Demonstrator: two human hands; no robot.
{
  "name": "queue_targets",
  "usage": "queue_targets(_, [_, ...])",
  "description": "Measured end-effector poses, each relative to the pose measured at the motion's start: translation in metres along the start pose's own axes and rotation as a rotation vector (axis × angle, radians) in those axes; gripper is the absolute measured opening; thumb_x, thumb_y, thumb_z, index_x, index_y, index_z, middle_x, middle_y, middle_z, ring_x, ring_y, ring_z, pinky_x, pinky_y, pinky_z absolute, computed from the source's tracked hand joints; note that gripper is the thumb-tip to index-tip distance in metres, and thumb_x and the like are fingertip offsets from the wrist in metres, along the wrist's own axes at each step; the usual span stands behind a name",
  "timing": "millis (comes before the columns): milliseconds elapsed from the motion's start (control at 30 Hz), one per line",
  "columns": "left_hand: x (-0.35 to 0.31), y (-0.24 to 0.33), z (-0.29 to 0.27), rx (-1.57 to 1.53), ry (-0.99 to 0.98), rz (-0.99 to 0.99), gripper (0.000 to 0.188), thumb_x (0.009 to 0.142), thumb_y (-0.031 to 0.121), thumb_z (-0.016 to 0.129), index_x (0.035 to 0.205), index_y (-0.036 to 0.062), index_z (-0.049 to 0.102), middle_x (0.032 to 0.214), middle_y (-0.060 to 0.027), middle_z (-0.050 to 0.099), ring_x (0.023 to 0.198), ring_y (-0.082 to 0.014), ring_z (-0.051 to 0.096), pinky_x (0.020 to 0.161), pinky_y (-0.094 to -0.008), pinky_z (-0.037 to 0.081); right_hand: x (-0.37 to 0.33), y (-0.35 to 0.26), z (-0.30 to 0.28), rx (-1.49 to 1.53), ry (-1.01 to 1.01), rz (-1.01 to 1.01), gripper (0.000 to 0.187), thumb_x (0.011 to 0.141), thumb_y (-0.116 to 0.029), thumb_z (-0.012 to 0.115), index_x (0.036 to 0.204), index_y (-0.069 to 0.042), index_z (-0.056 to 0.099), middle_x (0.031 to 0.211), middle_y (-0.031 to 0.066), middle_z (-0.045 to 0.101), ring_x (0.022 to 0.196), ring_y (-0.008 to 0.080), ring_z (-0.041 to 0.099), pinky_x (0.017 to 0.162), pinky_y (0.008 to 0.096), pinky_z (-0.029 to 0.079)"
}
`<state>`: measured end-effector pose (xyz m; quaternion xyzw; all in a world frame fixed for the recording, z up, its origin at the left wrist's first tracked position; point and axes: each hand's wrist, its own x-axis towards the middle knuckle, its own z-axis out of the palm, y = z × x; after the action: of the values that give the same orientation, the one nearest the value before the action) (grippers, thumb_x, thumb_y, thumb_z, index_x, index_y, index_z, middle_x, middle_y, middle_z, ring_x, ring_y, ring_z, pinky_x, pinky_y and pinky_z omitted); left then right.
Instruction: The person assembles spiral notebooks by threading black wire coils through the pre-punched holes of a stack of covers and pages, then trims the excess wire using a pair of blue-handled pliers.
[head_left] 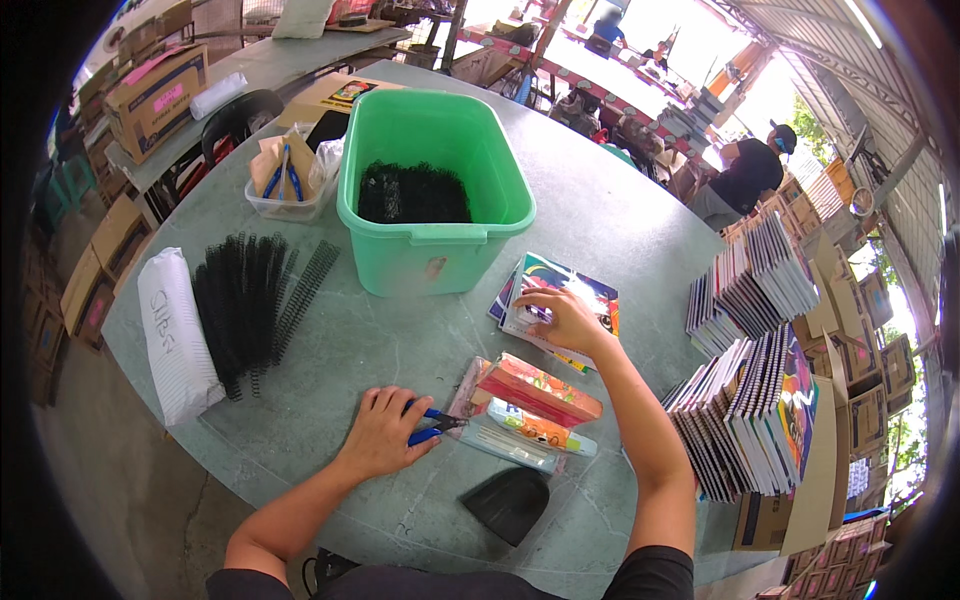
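Note:
My left hand (378, 436) rests on the table's near side with blue-handled pliers (428, 432) in its grip, their jaws toward the right. Out over a small pile of colourful notebooks (580, 290) is my right hand (566, 320). Its thumb and index finger are apart, near the left edge of the top cover. Between my hands lie several long, narrow packs (540, 390) with red, orange and light blue sides, close to the pliers' tips. A black, rounded, flat-sided object (508, 503) sits nearer to me.
A green bin (430, 262) holds black spiral coils (412, 195). More coils (240, 305) lie beside a white wrapped roll (180, 335) at left. A clear tub (285, 205) contains another pair of pliers. Spiral notebooks (745, 420) stand stacked at right, near cardboard boxes. A person (750, 170) works beyond.

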<state>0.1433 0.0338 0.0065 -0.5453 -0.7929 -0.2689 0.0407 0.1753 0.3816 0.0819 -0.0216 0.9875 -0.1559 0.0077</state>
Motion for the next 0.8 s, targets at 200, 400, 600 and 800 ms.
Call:
queue_targets(200, [0.001, 0.001, -0.001, -0.012, -0.003, -0.003, 0.056, 0.073, 0.038, 0.071, 0.116, 0.0077, 0.054, 0.105, -0.011, 0.051, 0.104, -0.0299, 0.046, 0.092, -0.0449, 0.032, 0.002, -0.001, -0.003, -0.005, -0.043, 0.01, 0.052, 0.067, -0.017, 0.077, 0.117, -0.02, 0.063, 0.128, 0.0051, 0.057, 0.116, 0.0272, 0.052, 0.096, 0.0414, 0.041])
queue_targets(400, [0.002, 0.001, -0.004, -0.002, -0.002, -0.003, 0.054, 0.075, 0.039, 0.07, 0.116, 0.0076, 0.055, 0.105, -0.0109, 0.051, 0.104, -0.0291, 0.046, 0.091, -0.0437, 0.033, 0.002, -0.023, 0.005, -0.189, -0.087, 0.157, 0.052, 0.068, -0.026, 0.078, 0.118, -0.03, 0.063, 0.131, 0.0043, 0.053, 0.109, 0.0347, 0.051, 0.095, 0.0422, 0.045])
queue_targets(600, [0.002, 0.001, -0.003, -0.009, -0.003, -0.003, 0.055, 0.073, 0.038, 0.071, 0.116, 0.008, 0.054, 0.105, -0.0109, 0.051, 0.104, -0.0296, 0.046, 0.091, -0.0442, 0.033, 0.004, -0.008, 0.007, -0.167, -0.055, 0.071, 0.053, 0.068, -0.031, 0.078, 0.119, -0.028, 0.063, 0.129, 0.0054, 0.054, 0.11, 0.035, 0.051, 0.094, 0.0432, 0.045])
queue_targets(800, [0.002, 0.001, -0.004, 0.002, -0.008, -0.003, 0.053, 0.076, 0.039, 0.069, 0.116, 0.0076, 0.055, 0.106, -0.0107, 0.051, 0.104, -0.0284, 0.046, 0.092, -0.0433, 0.033, 0.003, -0.011, 0.007, -0.166, -0.058, 0.098, 0.05, 0.068, -0.03, 0.078, 0.117, -0.027, 0.064, 0.129, 0.0056, 0.054, 0.11, 0.0348, 0.051, 0.094, 0.043, 0.045])
